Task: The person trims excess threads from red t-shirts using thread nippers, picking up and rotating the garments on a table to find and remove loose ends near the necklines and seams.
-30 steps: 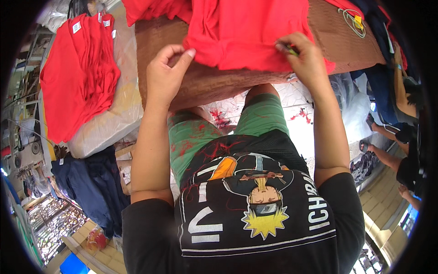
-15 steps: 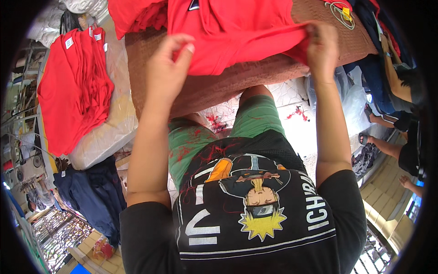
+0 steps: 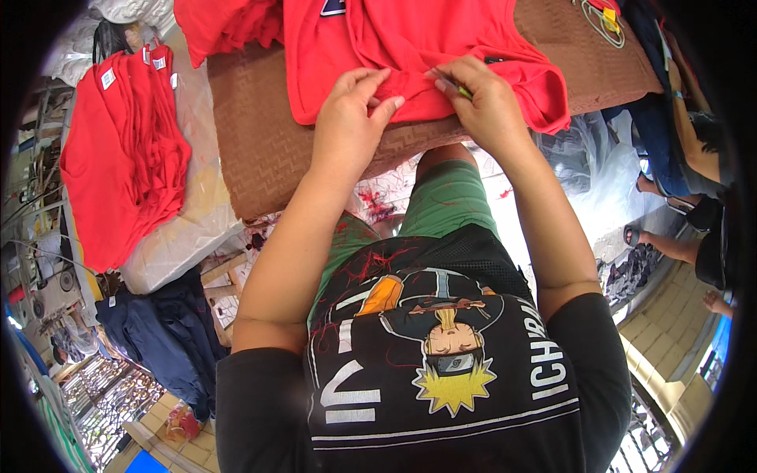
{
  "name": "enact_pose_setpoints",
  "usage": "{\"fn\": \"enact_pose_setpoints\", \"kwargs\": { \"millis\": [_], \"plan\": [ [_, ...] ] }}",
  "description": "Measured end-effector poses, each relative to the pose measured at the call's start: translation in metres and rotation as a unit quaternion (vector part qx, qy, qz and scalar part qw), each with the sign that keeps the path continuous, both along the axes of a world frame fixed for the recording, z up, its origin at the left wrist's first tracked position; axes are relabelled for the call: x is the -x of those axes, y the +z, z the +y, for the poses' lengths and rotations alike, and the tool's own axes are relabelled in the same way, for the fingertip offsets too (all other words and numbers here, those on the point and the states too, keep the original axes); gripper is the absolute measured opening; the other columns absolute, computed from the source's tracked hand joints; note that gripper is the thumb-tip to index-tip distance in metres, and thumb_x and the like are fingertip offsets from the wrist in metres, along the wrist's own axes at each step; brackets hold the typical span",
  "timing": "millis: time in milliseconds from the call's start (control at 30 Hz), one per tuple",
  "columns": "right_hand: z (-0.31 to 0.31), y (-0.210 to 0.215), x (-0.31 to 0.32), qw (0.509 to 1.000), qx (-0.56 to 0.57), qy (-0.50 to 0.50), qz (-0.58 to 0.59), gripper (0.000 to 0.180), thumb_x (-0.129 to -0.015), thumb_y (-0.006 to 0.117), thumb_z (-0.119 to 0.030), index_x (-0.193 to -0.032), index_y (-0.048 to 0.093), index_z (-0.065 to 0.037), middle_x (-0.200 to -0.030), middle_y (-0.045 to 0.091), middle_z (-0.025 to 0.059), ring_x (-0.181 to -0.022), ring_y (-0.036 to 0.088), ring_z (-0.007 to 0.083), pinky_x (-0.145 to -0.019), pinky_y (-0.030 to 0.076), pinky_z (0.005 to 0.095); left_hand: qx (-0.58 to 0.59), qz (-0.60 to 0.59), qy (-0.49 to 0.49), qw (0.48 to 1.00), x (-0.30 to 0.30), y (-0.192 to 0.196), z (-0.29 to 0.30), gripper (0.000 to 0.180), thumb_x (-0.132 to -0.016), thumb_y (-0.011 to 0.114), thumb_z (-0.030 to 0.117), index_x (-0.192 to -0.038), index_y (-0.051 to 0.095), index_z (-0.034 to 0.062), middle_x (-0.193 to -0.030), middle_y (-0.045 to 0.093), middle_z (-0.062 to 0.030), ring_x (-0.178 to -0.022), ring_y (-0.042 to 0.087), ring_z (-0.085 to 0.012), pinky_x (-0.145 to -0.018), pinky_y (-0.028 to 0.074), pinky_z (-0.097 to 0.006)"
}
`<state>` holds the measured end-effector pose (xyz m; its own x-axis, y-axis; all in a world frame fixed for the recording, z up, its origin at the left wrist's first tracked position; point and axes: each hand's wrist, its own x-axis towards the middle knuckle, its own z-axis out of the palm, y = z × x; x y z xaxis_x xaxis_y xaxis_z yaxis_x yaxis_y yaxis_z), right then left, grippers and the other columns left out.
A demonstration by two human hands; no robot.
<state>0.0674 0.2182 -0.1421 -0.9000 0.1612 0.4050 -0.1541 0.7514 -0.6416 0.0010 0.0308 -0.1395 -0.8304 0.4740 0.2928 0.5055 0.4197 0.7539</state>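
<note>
A red garment (image 3: 426, 31) lies spread over the near edge of the brown cloth-covered table in front of me. My left hand (image 3: 355, 106) pinches its near edge between thumb and fingers. Close by on the right, my right hand (image 3: 482, 102) is closed around a small tool (image 3: 464, 92), of which a yellow-green part shows and a dark end sticks out beyond the knuckles. The fingertips of that hand rest on the red fabric. Most of the tool is hidden by my fingers, and I cannot make out its kind.
Stacked red garments (image 3: 126, 165) with white tags lie on a plastic-wrapped surface at left, with dark blue clothes (image 3: 162, 331) below. More red cloth (image 3: 229, 31) is at the far left of the table. A pale cord (image 3: 603, 27) lies far right. Another person's arm (image 3: 684, 130) shows at right.
The garment's edge, held up between my hands before, now lies lower on the table. My right hand has moved left, close to my left hand, and the yellow-green tool now shows in it.
</note>
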Motion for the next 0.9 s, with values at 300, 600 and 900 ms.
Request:
{"fn": "enact_pose_setpoints", "kwargs": {
  "millis": [300, 600, 900],
  "plan": [
    [-0.002, -0.016, -0.005, 0.999, 0.016, -0.016, -0.023, 0.030, -0.075, 0.062, 0.002, -0.103, 0.066, -0.009, -0.101, 0.063, 0.0089, -0.091, 0.062, 0.0317, -0.076, 0.051, 0.0388, -0.133, -0.085, -0.029, 0.987, 0.005, -0.017, -0.003, 0.016, -0.087, 0.066, 0.017, -0.095, 0.070, 0.0036, -0.101, 0.065, -0.0076, -0.082, 0.063, -0.0166, -0.075, 0.051, -0.033],
    [-0.004, 0.002, -0.018, 0.985, 0.131, -0.023, -0.110, 0.019, -0.080, 0.069, -0.012, -0.098, 0.069, -0.006, -0.096, 0.065, 0.0105, -0.085, 0.064, 0.0305, -0.074, 0.051, 0.0375, -0.353, -0.293, -0.166, 0.873, 0.026, 0.020, -0.062, 0.026, -0.100, 0.048, 0.021, -0.096, 0.065, 0.0003, -0.104, 0.066, -0.0092, -0.090, 0.060, -0.0123, -0.085, 0.048, -0.029],
    [-0.017, -0.007, 0.000, 0.985, 0.142, 0.025, -0.090, 0.014, -0.086, 0.065, -0.014, -0.095, 0.066, -0.004, -0.085, 0.066, 0.0106, -0.079, 0.064, 0.0230, -0.075, 0.049, 0.0342, -0.070, -0.157, -0.139, 0.975, 0.014, -0.013, -0.018, 0.038, -0.086, 0.055, -0.002, -0.123, 0.060, 0.0057, -0.119, 0.060, -0.0032, -0.099, 0.057, -0.0122, -0.088, 0.047, -0.028]
  ]
}}
